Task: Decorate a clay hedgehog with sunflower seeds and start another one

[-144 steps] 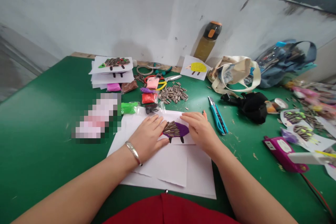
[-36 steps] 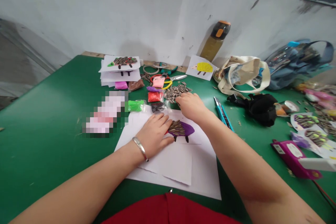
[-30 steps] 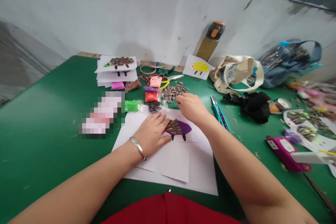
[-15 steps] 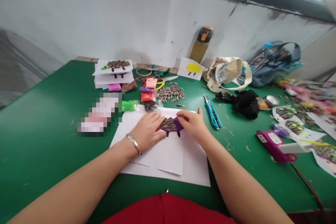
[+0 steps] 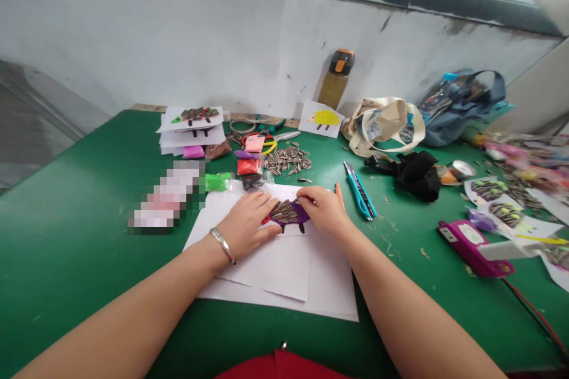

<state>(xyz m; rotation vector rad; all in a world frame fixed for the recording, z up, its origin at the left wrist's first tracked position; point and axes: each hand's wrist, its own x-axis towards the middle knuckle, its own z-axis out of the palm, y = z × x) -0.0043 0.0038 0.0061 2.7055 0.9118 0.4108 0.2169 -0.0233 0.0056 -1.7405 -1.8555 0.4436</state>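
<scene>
A purple clay hedgehog (image 5: 288,214) half covered with striped sunflower seeds lies on white paper (image 5: 284,266). My left hand (image 5: 246,227), with a silver bracelet at the wrist, rests flat on the paper with its fingers spread against the hedgehog's left side. My right hand (image 5: 323,209) is curled over the hedgehog's right end, fingertips pinched together on the purple clay; what they pinch is too small to make out. A pile of loose sunflower seeds (image 5: 288,160) lies just beyond the paper.
Small bags of coloured clay (image 5: 249,165), scissors (image 5: 271,140), a stack of finished hedgehog cards (image 5: 191,126), a teal utility knife (image 5: 359,190), a bottle (image 5: 336,70), bags (image 5: 386,124), and a purple glue gun (image 5: 478,243) lie about on the green table (image 5: 80,201).
My right hand reached out to the seed pile, then came back to the hedgehog's right end. My left hand has stayed on the paper. The view has tilted upward slightly.
</scene>
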